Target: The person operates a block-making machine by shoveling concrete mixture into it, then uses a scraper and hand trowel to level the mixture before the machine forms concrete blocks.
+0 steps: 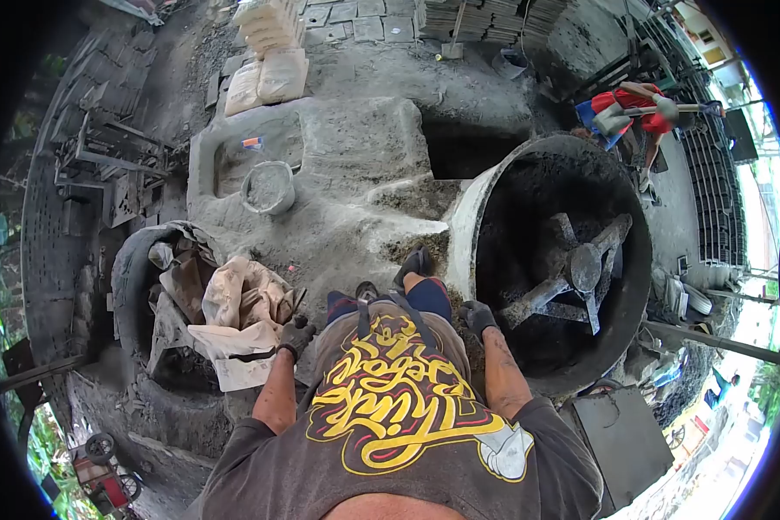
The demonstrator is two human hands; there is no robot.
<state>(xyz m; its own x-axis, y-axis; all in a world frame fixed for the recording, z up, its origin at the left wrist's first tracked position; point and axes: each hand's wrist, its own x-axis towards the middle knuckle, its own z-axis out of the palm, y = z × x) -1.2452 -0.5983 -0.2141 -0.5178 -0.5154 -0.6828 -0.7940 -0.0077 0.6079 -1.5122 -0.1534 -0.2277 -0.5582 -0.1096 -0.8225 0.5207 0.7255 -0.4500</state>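
Observation:
My left hand (297,336), in a dark glove, is closed on a thin dark blade-like tool (300,300). Just left of it, crumpled paper sacks (244,299) spill over a round concrete-walled bin (130,290). My right hand (479,320), also gloved, hangs with loosely bent fingers and nothing visible in them. Beside that hand rises the pale rim of a large round mixer (464,251). Inside the mixer, a metal paddle arm assembly (585,267) stands over dark material.
A bucket of grey material (269,188) stands by a shallow basin (210,169). Full sacks (270,78) are stacked behind. A dark pit (468,147) opens beyond the mixer. At far right, another person in red (646,108) bends over a long-handled tool. A grey board (622,442) lies behind right.

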